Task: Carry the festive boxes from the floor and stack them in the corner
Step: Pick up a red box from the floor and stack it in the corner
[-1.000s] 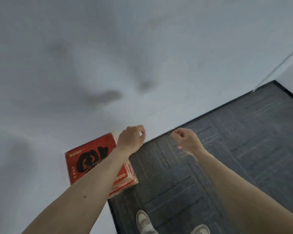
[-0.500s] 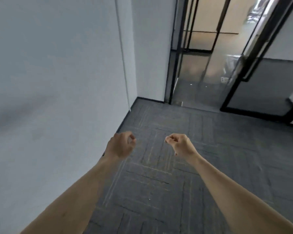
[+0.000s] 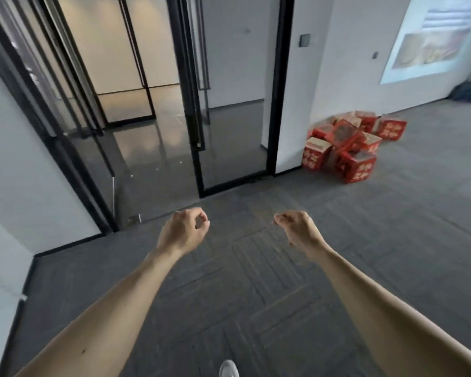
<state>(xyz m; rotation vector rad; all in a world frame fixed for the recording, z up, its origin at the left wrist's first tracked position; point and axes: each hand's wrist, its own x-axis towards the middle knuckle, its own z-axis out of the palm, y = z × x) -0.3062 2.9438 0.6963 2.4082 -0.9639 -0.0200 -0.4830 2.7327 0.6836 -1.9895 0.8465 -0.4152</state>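
Festive boxes [image 3: 350, 145] sit well apart from your hands, so begin at the bottom edge of the frame, where the toe of a pale shoe [image 3: 229, 370] shows on the dark grey carpet [image 3: 256, 300]. Your two bare forearms reach up from the lower corners toward the middle of the frame. Your left hand [image 3: 182, 232] is just left of centre, its fingers loosely curled with the thumb tip meeting a fingertip in a small ring, and it holds nothing. Your right hand [image 3: 297, 227] is just right of centre, its fingers also loosely curled and holding nothing. The two hands are level with each other, with a gap of carpet between them. Beyond them the carpet ends at a black-framed glass door [image 3: 229, 126] in the upper middle, with more glass panels slanting off to the upper left and a glossy floor behind them. A white wall pillar [image 3: 294, 85] stands to the right of the door frame, with a small dark switch plate [image 3: 305, 40] high on it. The red boxes lie in a loose heap on the carpet at the foot of that wall, right of centre. Some are upright and some tilted against each other, and their lettering is too blurred to read. Farther still, a projected picture [image 3: 433, 36] glows on the wall in the upper right, and a dark bundle [image 3: 468, 92] lies below it at the right edge.
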